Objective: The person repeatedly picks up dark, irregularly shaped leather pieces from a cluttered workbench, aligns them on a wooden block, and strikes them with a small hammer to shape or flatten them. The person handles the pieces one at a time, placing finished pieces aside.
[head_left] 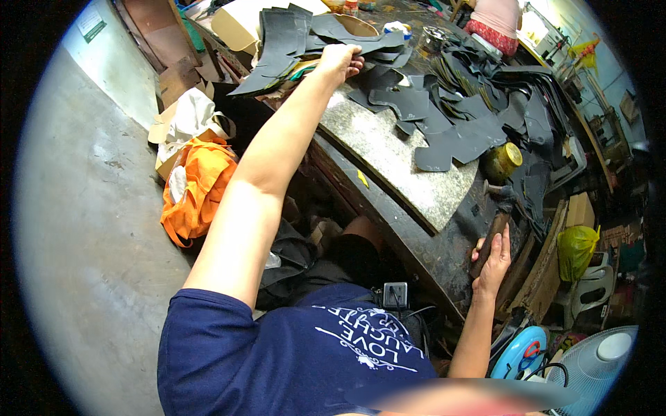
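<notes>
Hammer in R hand, loosely closed, near jar. L hand half-curled at dk pcs; can't tell if gripping.

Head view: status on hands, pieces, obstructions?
Left hand at black pieces, grip unclear. Right hand holds hammer. Jar near hammer's head; black pieces partly cover slab.

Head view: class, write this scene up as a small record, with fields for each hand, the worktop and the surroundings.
Left hand: at the dark flat pieces; exact grip unclear
Right hand: wrapped around the handle of a hammer
Worktop: pale speckled slab on a dark table
Near the hammer: yellow-lidded jar
Left of table: orange bag
Far side: another person, partly in view
</notes>
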`<act>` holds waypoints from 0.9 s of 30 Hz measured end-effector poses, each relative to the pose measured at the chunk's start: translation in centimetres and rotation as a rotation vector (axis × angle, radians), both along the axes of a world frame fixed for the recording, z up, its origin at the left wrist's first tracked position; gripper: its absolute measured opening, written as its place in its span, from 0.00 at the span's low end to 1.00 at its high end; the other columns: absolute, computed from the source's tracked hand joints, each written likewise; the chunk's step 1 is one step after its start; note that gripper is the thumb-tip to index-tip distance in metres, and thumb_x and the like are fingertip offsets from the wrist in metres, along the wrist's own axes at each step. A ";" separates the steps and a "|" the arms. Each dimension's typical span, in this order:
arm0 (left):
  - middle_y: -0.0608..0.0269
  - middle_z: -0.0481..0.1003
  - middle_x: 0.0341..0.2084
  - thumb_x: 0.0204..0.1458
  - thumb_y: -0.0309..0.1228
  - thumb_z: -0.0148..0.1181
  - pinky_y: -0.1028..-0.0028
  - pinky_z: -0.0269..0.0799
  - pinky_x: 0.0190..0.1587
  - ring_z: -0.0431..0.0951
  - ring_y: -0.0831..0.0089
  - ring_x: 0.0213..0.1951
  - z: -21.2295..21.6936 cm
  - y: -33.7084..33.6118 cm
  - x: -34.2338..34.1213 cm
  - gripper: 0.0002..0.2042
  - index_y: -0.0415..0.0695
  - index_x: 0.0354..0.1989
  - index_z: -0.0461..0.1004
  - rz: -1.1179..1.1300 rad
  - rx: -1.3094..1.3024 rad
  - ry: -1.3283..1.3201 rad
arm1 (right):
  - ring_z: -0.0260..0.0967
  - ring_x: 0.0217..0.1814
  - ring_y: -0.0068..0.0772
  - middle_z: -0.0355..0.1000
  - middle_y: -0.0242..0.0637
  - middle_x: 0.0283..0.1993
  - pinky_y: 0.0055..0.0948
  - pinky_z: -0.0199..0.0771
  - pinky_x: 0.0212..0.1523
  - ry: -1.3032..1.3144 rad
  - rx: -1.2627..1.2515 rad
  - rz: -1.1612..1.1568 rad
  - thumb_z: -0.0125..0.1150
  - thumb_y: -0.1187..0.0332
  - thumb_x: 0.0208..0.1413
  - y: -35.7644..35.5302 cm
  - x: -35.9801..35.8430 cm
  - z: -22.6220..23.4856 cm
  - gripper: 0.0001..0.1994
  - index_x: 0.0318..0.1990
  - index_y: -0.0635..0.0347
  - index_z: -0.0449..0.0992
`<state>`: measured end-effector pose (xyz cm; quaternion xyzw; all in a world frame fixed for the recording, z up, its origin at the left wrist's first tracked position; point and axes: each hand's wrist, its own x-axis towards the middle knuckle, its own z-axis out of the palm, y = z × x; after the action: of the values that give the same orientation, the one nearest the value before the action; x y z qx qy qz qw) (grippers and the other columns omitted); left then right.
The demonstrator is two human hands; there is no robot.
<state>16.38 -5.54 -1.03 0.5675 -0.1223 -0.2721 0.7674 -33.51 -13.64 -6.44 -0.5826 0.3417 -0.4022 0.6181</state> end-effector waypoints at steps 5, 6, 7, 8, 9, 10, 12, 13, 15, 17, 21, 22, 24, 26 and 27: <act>0.66 0.75 0.20 0.58 0.31 0.59 0.79 0.68 0.20 0.73 0.79 0.19 3.6 3.9 -7.7 0.06 0.46 0.30 0.72 -0.263 -0.402 -0.285 | 0.62 0.20 0.21 0.69 0.34 0.25 0.22 0.67 0.23 -0.038 0.026 -0.024 0.50 0.64 0.69 0.0 0.0 0.0 0.26 0.71 0.61 0.55; 0.67 0.76 0.21 0.59 0.32 0.59 0.81 0.68 0.21 0.73 0.80 0.19 4.3 4.7 -9.9 0.05 0.46 0.33 0.74 -0.292 -0.444 -0.341 | 0.62 0.20 0.21 0.69 0.35 0.26 0.22 0.67 0.23 -0.041 0.008 -0.014 0.50 0.64 0.69 0.0 0.0 -0.1 0.26 0.71 0.61 0.55; 0.67 0.75 0.22 0.59 0.31 0.58 0.81 0.68 0.23 0.74 0.80 0.20 4.9 5.3 -12.2 0.04 0.44 0.36 0.76 -0.268 -0.408 -0.393 | 0.62 0.21 0.21 0.69 0.35 0.26 0.22 0.67 0.23 -0.046 0.023 -0.026 0.50 0.64 0.69 0.0 0.0 -0.2 0.26 0.71 0.61 0.55; 0.66 0.75 0.23 0.58 0.30 0.57 0.80 0.67 0.22 0.73 0.79 0.21 5.6 6.7 -14.0 0.05 0.42 0.37 0.75 -0.339 -0.411 -0.446 | 0.63 0.21 0.21 0.69 0.35 0.27 0.22 0.67 0.23 -0.054 0.017 -0.027 0.50 0.64 0.69 -0.1 0.0 -0.2 0.26 0.71 0.62 0.55; 0.65 0.74 0.24 0.58 0.29 0.56 0.78 0.66 0.21 0.72 0.77 0.21 6.1 8.1 -15.7 0.06 0.40 0.38 0.74 -0.409 -0.416 -0.498 | 0.63 0.22 0.21 0.69 0.35 0.27 0.22 0.68 0.23 -0.074 0.033 -0.053 0.50 0.65 0.69 -0.1 0.0 -0.3 0.26 0.71 0.62 0.55; 0.66 0.74 0.24 0.58 0.29 0.57 0.80 0.68 0.22 0.73 0.79 0.22 6.3 9.2 -17.4 0.06 0.41 0.38 0.75 -0.505 -0.419 -0.530 | 0.64 0.23 0.22 0.69 0.36 0.28 0.23 0.68 0.23 -0.098 0.036 -0.064 0.51 0.65 0.68 -0.1 0.0 -0.3 0.27 0.71 0.62 0.55; 0.68 0.74 0.24 0.57 0.29 0.59 0.81 0.69 0.25 0.74 0.81 0.23 5.6 11.7 -20.3 0.06 0.39 0.37 0.75 -0.646 -0.391 -0.498 | 0.65 0.23 0.23 0.69 0.36 0.29 0.23 0.69 0.24 -0.087 0.017 -0.084 0.51 0.65 0.68 0.0 -0.2 -0.3 0.27 0.71 0.62 0.54; 0.69 0.73 0.24 0.57 0.28 0.60 0.81 0.69 0.25 0.74 0.81 0.23 4.7 12.8 -21.5 0.06 0.38 0.37 0.74 -0.693 -0.355 -0.429 | 0.65 0.23 0.24 0.69 0.37 0.29 0.23 0.69 0.24 -0.093 0.021 -0.078 0.51 0.65 0.68 0.0 -0.2 -0.3 0.26 0.70 0.62 0.55; 0.70 0.72 0.23 0.56 0.31 0.62 0.80 0.69 0.25 0.73 0.82 0.21 2.4 13.6 -22.5 0.07 0.39 0.36 0.74 -0.836 -0.222 -0.272 | 0.65 0.23 0.24 0.70 0.37 0.29 0.23 0.68 0.23 -0.129 0.022 -0.063 0.51 0.65 0.68 0.2 -0.2 -0.1 0.25 0.69 0.62 0.57; 0.70 0.72 0.21 0.57 0.31 0.61 0.81 0.70 0.23 0.73 0.81 0.20 -0.3 13.4 -22.9 0.07 0.41 0.33 0.73 -0.895 0.004 -0.141 | 0.65 0.24 0.22 0.71 0.35 0.29 0.22 0.68 0.24 -0.122 0.011 -0.026 0.52 0.63 0.68 0.5 -0.1 0.3 0.21 0.64 0.62 0.63; 0.66 0.76 0.25 0.59 0.32 0.55 0.83 0.70 0.20 0.76 0.79 0.18 -4.4 13.7 -24.2 0.09 0.40 0.41 0.72 -0.768 0.257 -0.065 | 0.65 0.24 0.18 0.71 0.30 0.29 0.19 0.68 0.24 -0.029 -0.081 -0.037 0.56 0.66 0.66 0.8 0.5 2.1 0.22 0.65 0.58 0.67; 0.66 0.76 0.25 0.60 0.32 0.55 0.83 0.70 0.19 0.76 0.79 0.18 -5.0 13.8 -24.6 0.09 0.39 0.42 0.72 -0.691 0.258 -0.052 | 0.64 0.25 0.17 0.71 0.29 0.29 0.18 0.68 0.25 -0.002 -0.154 -0.027 0.57 0.67 0.65 0.7 0.6 2.8 0.21 0.65 0.56 0.68; 0.64 0.77 0.27 0.61 0.30 0.53 0.84 0.69 0.17 0.74 0.81 0.16 -5.6 13.6 -25.3 0.12 0.36 0.49 0.69 -0.557 0.169 -0.010 | 0.63 0.26 0.14 0.71 0.26 0.30 0.17 0.67 0.26 0.038 -0.297 0.013 0.59 0.68 0.63 0.8 0.9 4.5 0.21 0.64 0.52 0.70; 0.64 0.77 0.26 0.61 0.29 0.53 0.84 0.67 0.17 0.72 0.82 0.15 -5.8 13.1 -25.3 0.13 0.36 0.51 0.70 -0.551 0.191 -0.029 | 0.63 0.29 0.11 0.73 0.25 0.34 0.16 0.67 0.27 0.021 -0.415 0.105 0.61 0.70 0.62 1.1 1.4 5.9 0.22 0.64 0.49 0.70; 0.64 0.77 0.26 0.61 0.28 0.52 0.85 0.66 0.16 0.72 0.83 0.15 -5.9 12.7 -25.2 0.13 0.36 0.52 0.70 -0.555 0.156 -0.043 | 0.63 0.29 0.12 0.74 0.26 0.35 0.15 0.67 0.27 0.025 -0.480 0.075 0.61 0.70 0.62 1.3 1.9 6.3 0.22 0.64 0.49 0.70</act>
<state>-8.85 7.16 -6.98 0.5754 -0.2680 -0.4681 0.6148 -31.58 -12.30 -0.11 -0.7302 0.2219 -0.4413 0.4721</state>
